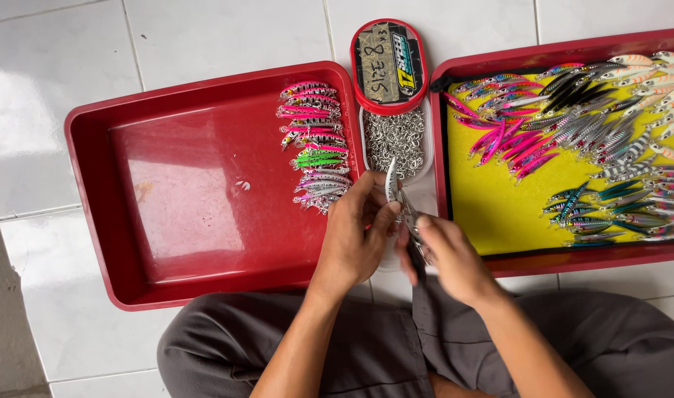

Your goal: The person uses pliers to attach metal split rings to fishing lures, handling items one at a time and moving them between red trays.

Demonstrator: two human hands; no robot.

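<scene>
My left hand (pixel 355 239) pinches a small silver fishing lure (pixel 391 180), held upright above the gap between two red trays. My right hand (pixel 449 256) grips small metal pliers (pixel 411 215) whose tips meet the lure's lower end. Just beyond both hands stands a clear tub of small silver split rings (pixel 394 138). Its red oval lid (pixel 388 66) lies behind it.
The left red tray (pixel 182 191) holds a row of pink, green and silver lures (pixel 315 146) along its right side. The right red tray (pixel 499 214), lined in yellow, holds several groups of coloured lures (pixel 595 125). White floor tiles surround everything; my grey-trousered legs are below.
</scene>
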